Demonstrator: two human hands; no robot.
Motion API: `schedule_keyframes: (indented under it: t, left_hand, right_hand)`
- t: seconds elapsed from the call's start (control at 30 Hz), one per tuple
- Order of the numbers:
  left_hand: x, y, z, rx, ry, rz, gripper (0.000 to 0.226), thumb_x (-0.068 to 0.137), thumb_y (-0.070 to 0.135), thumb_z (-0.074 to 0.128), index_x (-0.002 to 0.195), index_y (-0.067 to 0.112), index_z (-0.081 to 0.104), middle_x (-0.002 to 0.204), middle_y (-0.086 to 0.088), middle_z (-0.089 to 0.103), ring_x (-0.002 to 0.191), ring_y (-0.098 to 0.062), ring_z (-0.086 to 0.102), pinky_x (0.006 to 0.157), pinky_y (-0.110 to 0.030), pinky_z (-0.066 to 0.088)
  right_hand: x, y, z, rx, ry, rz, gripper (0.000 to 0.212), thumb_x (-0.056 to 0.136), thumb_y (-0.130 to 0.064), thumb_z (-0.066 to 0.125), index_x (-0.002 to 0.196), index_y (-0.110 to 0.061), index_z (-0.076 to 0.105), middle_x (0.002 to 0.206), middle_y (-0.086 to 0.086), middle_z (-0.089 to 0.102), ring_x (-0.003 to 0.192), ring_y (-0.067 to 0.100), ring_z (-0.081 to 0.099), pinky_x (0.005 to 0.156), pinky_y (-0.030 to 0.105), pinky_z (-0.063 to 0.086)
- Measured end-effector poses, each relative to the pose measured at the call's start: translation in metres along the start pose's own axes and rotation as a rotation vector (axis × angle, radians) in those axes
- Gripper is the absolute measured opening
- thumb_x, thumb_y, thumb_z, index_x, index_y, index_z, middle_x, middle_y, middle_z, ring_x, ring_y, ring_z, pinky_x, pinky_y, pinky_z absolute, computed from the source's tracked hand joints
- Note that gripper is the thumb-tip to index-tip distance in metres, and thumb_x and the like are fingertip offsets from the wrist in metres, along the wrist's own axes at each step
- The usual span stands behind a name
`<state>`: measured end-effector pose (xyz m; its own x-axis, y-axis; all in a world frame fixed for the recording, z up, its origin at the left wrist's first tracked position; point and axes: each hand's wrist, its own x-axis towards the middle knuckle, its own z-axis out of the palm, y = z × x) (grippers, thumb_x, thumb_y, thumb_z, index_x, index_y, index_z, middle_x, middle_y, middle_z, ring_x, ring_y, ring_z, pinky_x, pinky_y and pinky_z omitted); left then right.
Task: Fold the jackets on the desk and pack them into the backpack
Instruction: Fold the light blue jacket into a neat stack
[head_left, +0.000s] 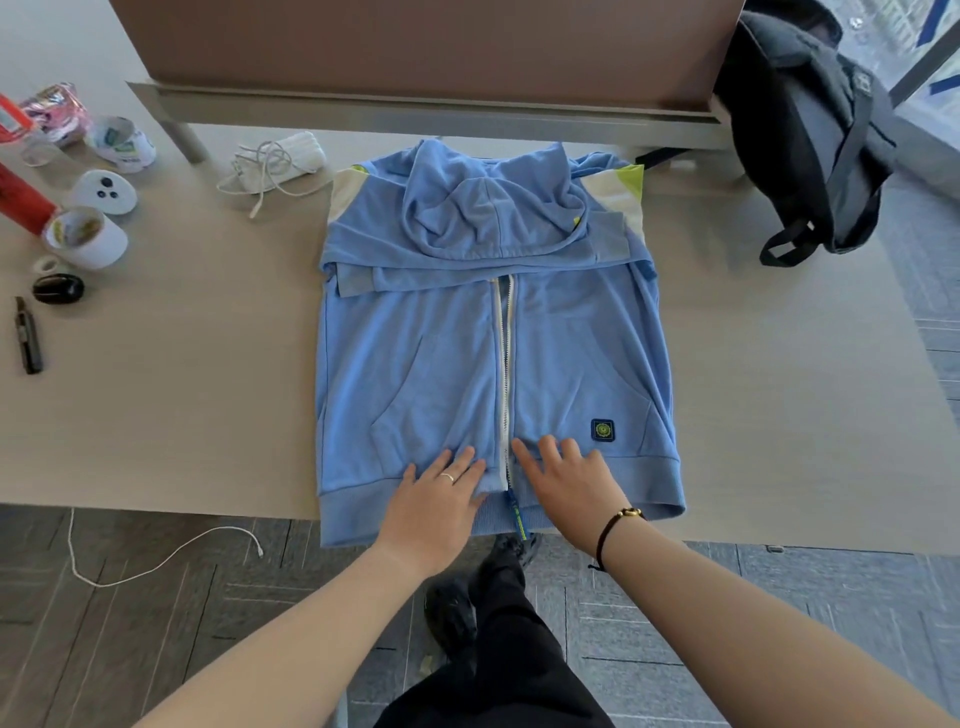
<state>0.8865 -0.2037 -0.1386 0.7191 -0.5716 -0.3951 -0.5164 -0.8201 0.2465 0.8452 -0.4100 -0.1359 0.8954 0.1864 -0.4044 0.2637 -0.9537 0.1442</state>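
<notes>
Just beyond both flat, spread grips, left hand (439, 501) and right hand (569, 486) pressing its hem, the blue hoodie (493, 338) stretches lengthwise away across the bench (182, 364); backpack (810, 140) lies far right.

Both bare forearms reach toward twelve o'clock, the left hand (439, 496) and right hand (566, 480) lying palm-down side by side, fingers (524, 451) straight and slightly spread, right wrist wearing a dark cord.
</notes>
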Motion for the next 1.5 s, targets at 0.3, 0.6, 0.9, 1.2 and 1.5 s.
schedule_keyframes:
  t: [0.3,0.6,0.9,1.2,1.5]
  left_hand:
    - [-0.012,-0.007,0.031,0.216,-0.009,0.084,0.099,0.073,0.053,0.079,0.154,0.019,0.034,0.156,-0.004,0.042,0.138,-0.032,0.043,0.106,-0.062,0.040]
    - [-0.018,-0.029,0.026,0.203,0.121,0.164,0.087,0.073,0.037,0.082,0.149,0.017,0.045,0.142,0.000,0.056,0.118,-0.025,0.055,0.102,-0.050,0.050]
    - [-0.037,-0.035,0.025,0.152,0.153,0.071,0.077,0.065,0.010,0.082,0.139,0.011,0.058,0.134,-0.006,0.061,0.116,-0.027,0.062,0.096,-0.038,0.054]
    - [-0.024,-0.040,-0.026,-0.171,-0.253,0.017,0.061,0.104,0.010,0.028,0.155,0.044,0.028,0.153,0.004,0.044,0.136,-0.020,0.042,0.102,-0.033,0.042]
    - [-0.021,-0.039,-0.072,-0.051,-0.898,0.136,0.018,0.099,0.016,0.045,0.113,0.014,0.056,0.104,-0.006,0.055,0.091,-0.022,0.051,0.079,-0.044,0.046]
  right_hand:
    - [-0.010,0.001,0.015,0.079,0.053,0.045,0.088,0.087,-0.071,0.039,0.152,-0.012,0.036,0.130,0.014,0.050,0.110,0.036,0.053,0.099,0.066,0.040]
    - [-0.028,0.015,0.027,0.185,0.165,0.026,0.074,0.088,-0.068,0.037,0.142,-0.019,0.049,0.111,0.004,0.054,0.095,0.029,0.056,0.095,0.055,0.048]
    - [-0.050,0.002,0.047,0.220,0.080,0.119,0.099,0.069,-0.017,0.075,0.156,-0.028,0.028,0.140,0.014,0.045,0.127,0.037,0.045,0.107,0.062,0.039]
    - [-0.062,0.008,0.026,0.291,0.031,0.043,0.064,0.085,-0.023,0.037,0.147,-0.039,0.041,0.108,-0.008,0.052,0.095,0.021,0.057,0.083,0.035,0.047]
    - [-0.053,0.027,-0.022,0.821,-0.607,-0.009,0.064,0.091,-0.012,0.034,0.135,-0.055,0.051,0.123,-0.010,0.067,0.105,0.015,0.062,0.094,0.032,0.050]
